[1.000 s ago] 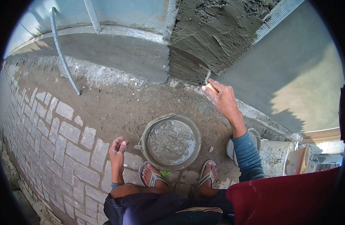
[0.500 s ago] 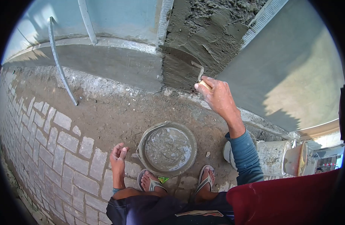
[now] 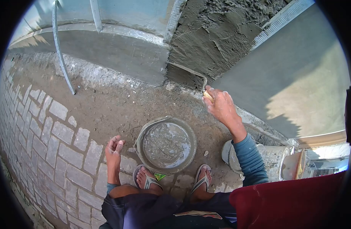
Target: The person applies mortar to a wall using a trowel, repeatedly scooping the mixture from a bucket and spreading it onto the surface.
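Note:
My right hand (image 3: 222, 107) grips the wooden handle of a trowel (image 3: 190, 71), whose blade is tilted nearly edge-on at the low end of the wet grey mortar (image 3: 217, 36) on the wall. Below it, a round bucket (image 3: 194, 152) of wet mortar stands on the ground in front of my feet. My left hand (image 3: 114, 148) hangs left of the bucket, away from its rim, fingers curled with the thumb near the fingertips; whatever is between them, if anything, is too small to make out.
A thin bent strip (image 3: 60, 53) leans on the wall at the left. More buckets (image 3: 272, 160) stand at the right beside my right arm. Stone pavers (image 3: 70, 153) cover the ground at the left. A small green wrapper (image 3: 159, 176) lies by my foot.
The trowel blade has tilted from showing its flat face to nearly edge-on and sits lower on the mortar. The view has shifted slightly; my left hand keeps its curled pose.

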Demonstrator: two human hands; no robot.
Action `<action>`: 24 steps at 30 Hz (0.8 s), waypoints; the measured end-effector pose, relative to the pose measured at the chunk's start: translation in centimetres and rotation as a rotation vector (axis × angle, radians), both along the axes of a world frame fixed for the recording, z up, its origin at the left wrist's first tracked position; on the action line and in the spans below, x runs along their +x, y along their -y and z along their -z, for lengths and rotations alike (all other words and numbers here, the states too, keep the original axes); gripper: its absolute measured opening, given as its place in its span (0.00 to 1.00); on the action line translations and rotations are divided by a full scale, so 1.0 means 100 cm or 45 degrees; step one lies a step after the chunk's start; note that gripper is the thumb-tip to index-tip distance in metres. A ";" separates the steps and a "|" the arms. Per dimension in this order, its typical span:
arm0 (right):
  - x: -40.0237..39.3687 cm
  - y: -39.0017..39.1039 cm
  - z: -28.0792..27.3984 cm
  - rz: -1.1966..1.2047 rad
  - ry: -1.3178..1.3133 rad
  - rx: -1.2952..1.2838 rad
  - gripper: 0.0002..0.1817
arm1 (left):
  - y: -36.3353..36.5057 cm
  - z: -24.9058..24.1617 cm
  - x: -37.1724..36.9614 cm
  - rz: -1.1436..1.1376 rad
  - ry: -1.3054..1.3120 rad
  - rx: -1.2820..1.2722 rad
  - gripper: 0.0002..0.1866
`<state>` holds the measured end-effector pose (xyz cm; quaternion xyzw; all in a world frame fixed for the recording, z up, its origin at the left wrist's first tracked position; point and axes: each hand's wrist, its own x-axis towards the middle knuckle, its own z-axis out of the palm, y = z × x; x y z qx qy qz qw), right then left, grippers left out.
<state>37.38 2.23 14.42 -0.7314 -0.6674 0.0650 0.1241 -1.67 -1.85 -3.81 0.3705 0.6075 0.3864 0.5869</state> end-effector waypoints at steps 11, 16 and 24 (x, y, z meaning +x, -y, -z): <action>0.007 0.007 -0.041 0.090 -0.155 0.321 0.22 | 0.002 0.005 -0.004 0.000 -0.019 -0.001 0.17; 0.008 0.013 -0.058 0.141 -0.167 0.405 0.23 | 0.001 0.003 -0.001 0.014 -0.010 0.016 0.17; 0.014 0.022 -0.078 0.096 -0.068 0.717 0.18 | 0.003 0.007 -0.008 -0.032 -0.020 -0.024 0.16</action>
